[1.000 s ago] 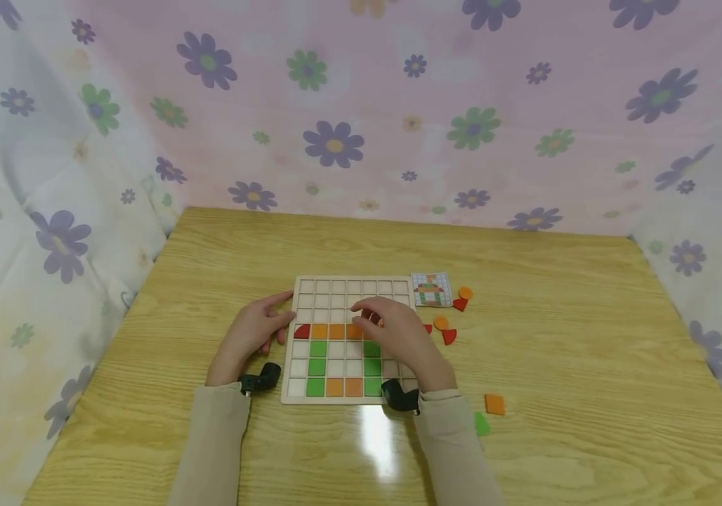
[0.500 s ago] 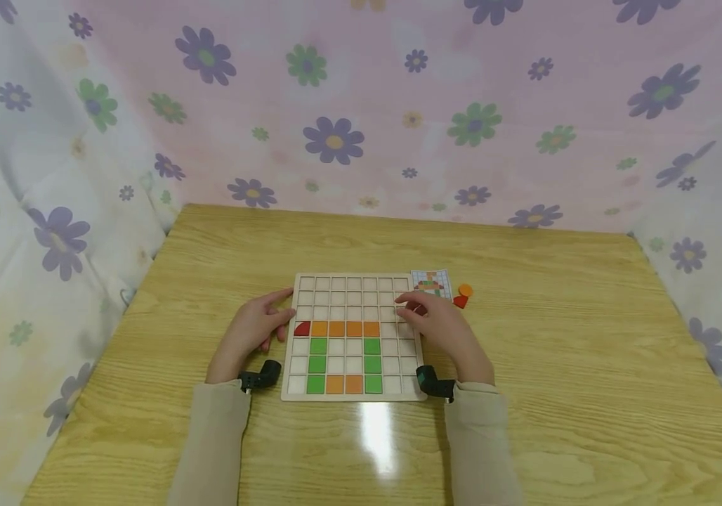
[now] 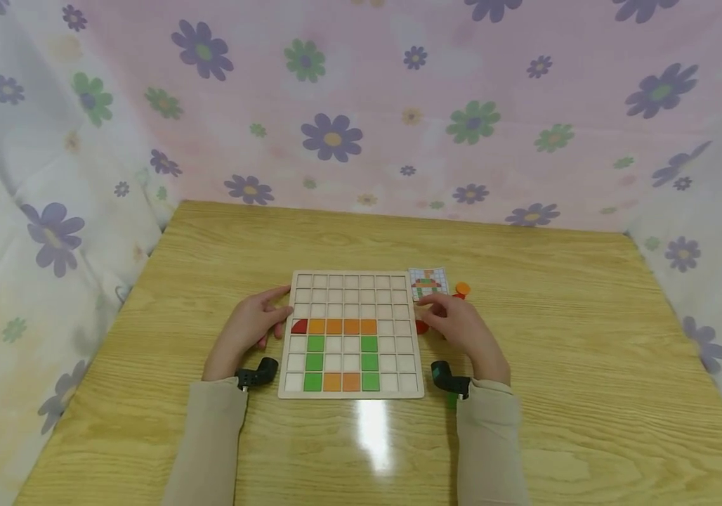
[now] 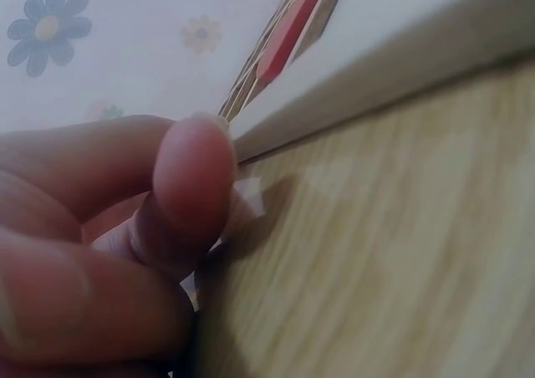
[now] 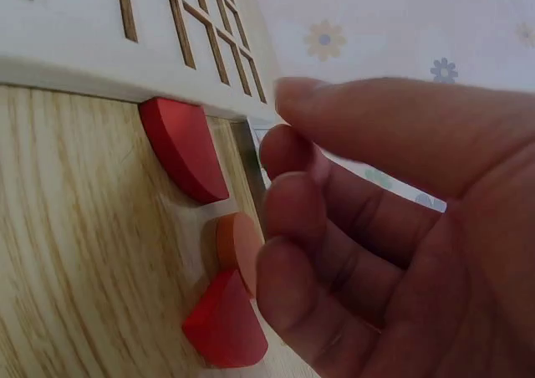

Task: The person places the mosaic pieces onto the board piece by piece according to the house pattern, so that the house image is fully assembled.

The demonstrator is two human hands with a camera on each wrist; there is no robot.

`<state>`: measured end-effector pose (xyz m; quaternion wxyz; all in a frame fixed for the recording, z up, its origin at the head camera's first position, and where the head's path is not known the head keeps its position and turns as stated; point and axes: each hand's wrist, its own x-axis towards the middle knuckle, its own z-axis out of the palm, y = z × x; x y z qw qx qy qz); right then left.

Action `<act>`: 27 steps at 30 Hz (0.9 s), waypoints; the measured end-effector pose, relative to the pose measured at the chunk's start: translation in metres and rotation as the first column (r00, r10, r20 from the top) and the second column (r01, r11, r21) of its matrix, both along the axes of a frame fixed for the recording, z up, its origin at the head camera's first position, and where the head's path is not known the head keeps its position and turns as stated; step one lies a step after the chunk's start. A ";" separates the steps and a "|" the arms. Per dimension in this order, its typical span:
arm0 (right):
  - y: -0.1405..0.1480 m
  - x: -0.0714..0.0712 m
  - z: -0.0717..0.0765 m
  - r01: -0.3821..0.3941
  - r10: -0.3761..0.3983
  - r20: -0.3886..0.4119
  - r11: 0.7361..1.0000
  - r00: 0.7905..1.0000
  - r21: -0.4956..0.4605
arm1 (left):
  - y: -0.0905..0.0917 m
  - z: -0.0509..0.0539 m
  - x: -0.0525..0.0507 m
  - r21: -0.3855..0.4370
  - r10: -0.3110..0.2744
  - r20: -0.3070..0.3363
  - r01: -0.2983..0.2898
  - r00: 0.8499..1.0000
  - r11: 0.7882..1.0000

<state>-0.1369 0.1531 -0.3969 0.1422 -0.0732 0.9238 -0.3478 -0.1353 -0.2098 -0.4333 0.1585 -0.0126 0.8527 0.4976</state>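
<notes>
On the wood-grained table (image 3: 588, 351), a loose-fingered left hand (image 3: 249, 325) and right hand (image 3: 462, 330) flank a gridded board (image 3: 342, 344).

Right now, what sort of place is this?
Probably a screened-off tabletop work booth: flower-print fabric on three sides, a wood-grain table, and a gridded wooden tile board lying on it.

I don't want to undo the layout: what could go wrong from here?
The near red piece lies close against the edge of the board, so the right hand might find it awkward to pinch.
The orange disc and second red piece seem to touch, so lifting one could shift the other.
A bump could slide the board, since the left hand is only at its left edge.
</notes>
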 end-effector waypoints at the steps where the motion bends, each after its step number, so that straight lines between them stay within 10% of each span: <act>1: 0.000 0.000 -0.001 -0.003 0.003 0.003 1.000 1.000 0.001 | 0.000 0.000 0.000 -0.004 -0.001 0.001 0.001 1.000 1.000; 27: -0.004 0.001 -0.005 -0.076 0.075 0.020 0.994 0.997 0.080 | -0.003 0.002 0.002 -0.027 0.005 0.014 -0.005 1.000 1.000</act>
